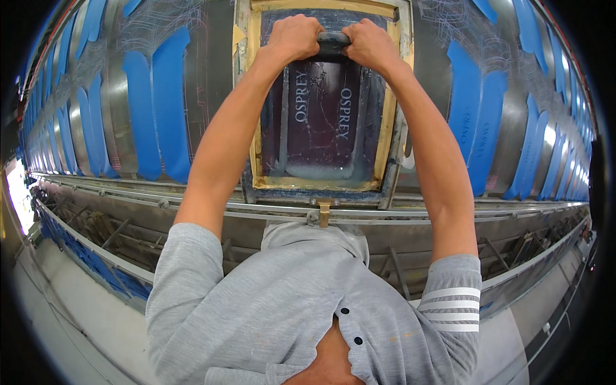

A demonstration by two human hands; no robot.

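Observation:
My left hand [294, 36] and my right hand [368, 42] are closed round the two ends of a dark squeegee [332, 42] at the far end of a screen-printing frame [389, 154]. The frame has a metal border and yellowish tape along its inner edges. Its dark maroon mesh [319, 154] carries two pale vertical lines of lettering, with wet, greyish streaks beside and below them. A brass-coloured fitting [325, 212] sits at the middle of the frame's near edge. My forearms reach up either side of the frame.
The long table [212, 96] runs to both sides, bearing rows of blue garment-shaped pieces [168, 102], [487, 128] laid flat. A metal rail [128, 192] runs along its near edge, just in front of my body, with a lower shelf of metal struts [115, 237] beneath.

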